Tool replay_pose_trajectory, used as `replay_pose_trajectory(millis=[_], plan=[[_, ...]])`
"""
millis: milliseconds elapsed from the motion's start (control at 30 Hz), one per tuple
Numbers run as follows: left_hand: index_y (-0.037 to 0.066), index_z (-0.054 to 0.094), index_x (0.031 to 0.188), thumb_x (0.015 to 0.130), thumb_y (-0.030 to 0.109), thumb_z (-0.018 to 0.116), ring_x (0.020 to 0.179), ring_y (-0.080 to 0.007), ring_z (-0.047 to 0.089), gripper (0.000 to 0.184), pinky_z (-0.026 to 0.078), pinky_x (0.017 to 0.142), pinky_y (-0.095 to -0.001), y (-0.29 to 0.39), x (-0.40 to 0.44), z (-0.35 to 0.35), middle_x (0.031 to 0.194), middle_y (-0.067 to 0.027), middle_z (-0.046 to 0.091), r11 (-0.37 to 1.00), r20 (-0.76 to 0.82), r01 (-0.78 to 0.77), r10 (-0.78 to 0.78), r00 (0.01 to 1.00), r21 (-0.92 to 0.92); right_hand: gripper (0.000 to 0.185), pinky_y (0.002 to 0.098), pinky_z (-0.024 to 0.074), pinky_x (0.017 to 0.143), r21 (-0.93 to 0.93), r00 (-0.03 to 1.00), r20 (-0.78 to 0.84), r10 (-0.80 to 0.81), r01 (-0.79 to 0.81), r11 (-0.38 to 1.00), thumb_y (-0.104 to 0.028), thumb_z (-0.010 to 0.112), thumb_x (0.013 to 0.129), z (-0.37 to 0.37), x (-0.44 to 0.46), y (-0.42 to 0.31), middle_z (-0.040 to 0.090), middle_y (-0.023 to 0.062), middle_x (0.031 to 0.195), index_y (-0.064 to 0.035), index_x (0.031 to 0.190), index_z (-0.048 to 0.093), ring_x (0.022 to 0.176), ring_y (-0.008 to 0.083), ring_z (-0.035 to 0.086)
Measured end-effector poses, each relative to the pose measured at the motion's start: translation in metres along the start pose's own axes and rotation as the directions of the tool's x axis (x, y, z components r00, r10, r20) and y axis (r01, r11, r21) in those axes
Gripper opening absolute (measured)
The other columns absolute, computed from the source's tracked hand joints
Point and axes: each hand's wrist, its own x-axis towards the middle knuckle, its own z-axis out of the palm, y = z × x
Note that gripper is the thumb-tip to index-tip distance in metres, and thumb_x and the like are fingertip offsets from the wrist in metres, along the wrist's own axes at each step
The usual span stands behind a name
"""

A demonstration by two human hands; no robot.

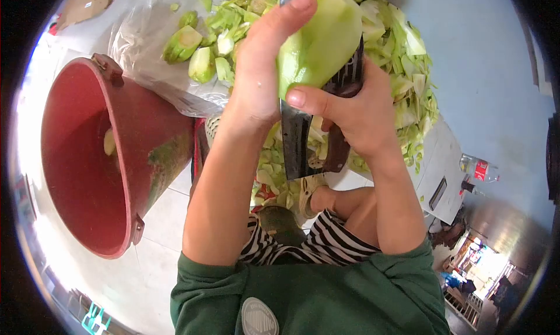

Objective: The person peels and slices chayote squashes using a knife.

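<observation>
My left hand is wrapped around the left side of a thick, peeled pale-green vegetable, thumb up near its top. On the other side, my right hand is closed around a broad dark-bladed knife with a brown handle. The right thumb presses against the lower end of the vegetable. Part of the blade is hidden behind the vegetable and my hands. Beneath them spreads a large heap of green peelings.
At left a red bucket lies tilted with its mouth toward me, a pale piece inside. Clear plastic sheeting holds several vegetable chunks. A plastic bottle is at the right, and my striped shorts show below.
</observation>
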Motion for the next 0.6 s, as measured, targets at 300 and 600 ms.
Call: replay_pose_trajectory(millis=[300,600], plan=[[0.0,0.06,0.114,0.083,0.03,0.075,0.085,-0.0143,0.064,0.046,0.053,0.076,-0.0273,0.016,0.002,-0.012,0.098,-0.007,0.067,0.998,0.154,0.018,-0.026,0.988,0.054,0.061,0.0267,0.05,0.068,0.122,1.0,0.021,-0.011,0.008,0.992,-0.022,0.089,0.059,0.013,0.01,0.002,0.066,0.0048,0.089,0.0009,0.106,0.059,0.075,0.0121,0.062],[0.0,0.059,0.111,0.084,0.041,0.074,0.083,-0.0137,0.063,0.051,0.052,0.074,-0.0278,0.018,0.003,-0.015,0.096,-0.0078,0.066,0.983,0.09,0.104,-0.118,0.989,0.149,0.07,0.0302,0.0509,0.084,0.033,0.996,0.083,0.014,-0.017,0.999,-0.024,0.091,0.058,0.013,0.013,0.004,0.067,0.0069,0.103,0.0015,0.114,0.059,0.094,0.0146,0.063]])
